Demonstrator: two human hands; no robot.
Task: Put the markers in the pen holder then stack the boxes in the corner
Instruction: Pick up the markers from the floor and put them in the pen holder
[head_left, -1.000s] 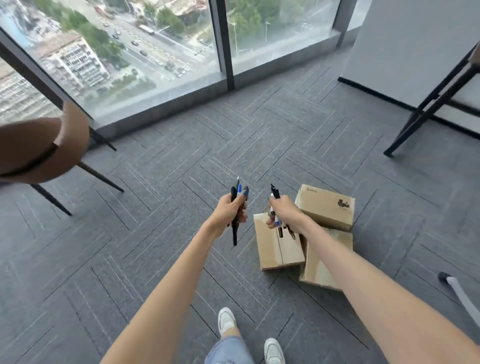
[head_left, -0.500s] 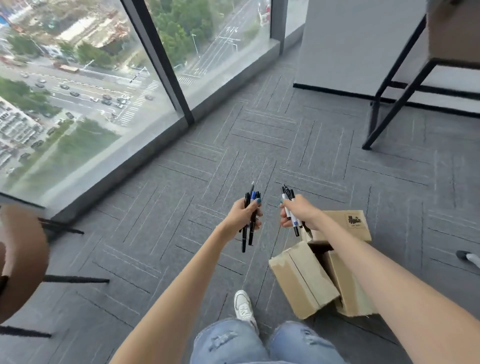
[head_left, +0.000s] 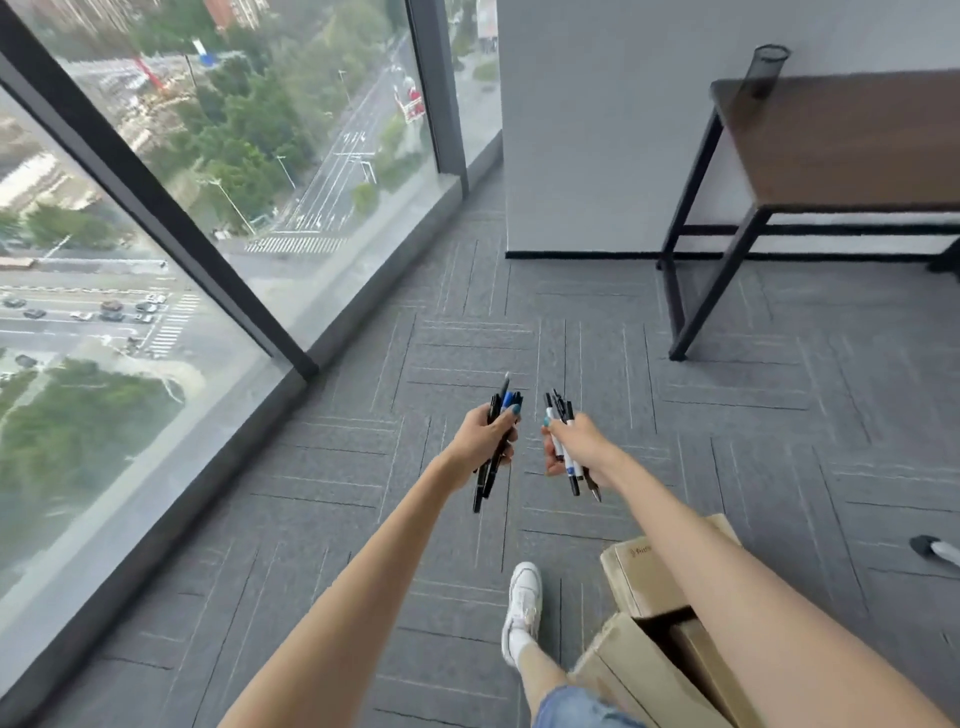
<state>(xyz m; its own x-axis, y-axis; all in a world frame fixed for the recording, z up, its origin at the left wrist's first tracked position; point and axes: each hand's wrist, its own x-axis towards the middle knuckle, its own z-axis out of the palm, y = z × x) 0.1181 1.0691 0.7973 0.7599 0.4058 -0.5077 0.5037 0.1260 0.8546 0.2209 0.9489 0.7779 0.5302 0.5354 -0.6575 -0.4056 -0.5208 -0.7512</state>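
Note:
My left hand (head_left: 480, 439) grips a bundle of black and blue markers (head_left: 497, 410), their tips pointing up and away. My right hand (head_left: 579, 447) grips a second bundle of white and black markers (head_left: 563, 415), held a short way to the right of the first. A black mesh pen holder (head_left: 766, 70) stands on the near-left corner of a brown table (head_left: 852, 140) at the upper right. Cardboard boxes (head_left: 641, 582) lie on the carpet at the lower right, partly hidden behind my right forearm.
Floor-to-ceiling windows with dark frames (head_left: 156, 218) run along the left. A grey wall (head_left: 597, 156) meets the window at the corner ahead. The table's black metal legs (head_left: 711, 291) stand on the grey carpet. My white shoe (head_left: 524, 597) steps forward. A white chair leg (head_left: 935, 551) shows at right.
The view has swung right and up as I walk forward: the table and pen holder have come into sight, the boxes have slid to the lower right. Both hands keep their markers.

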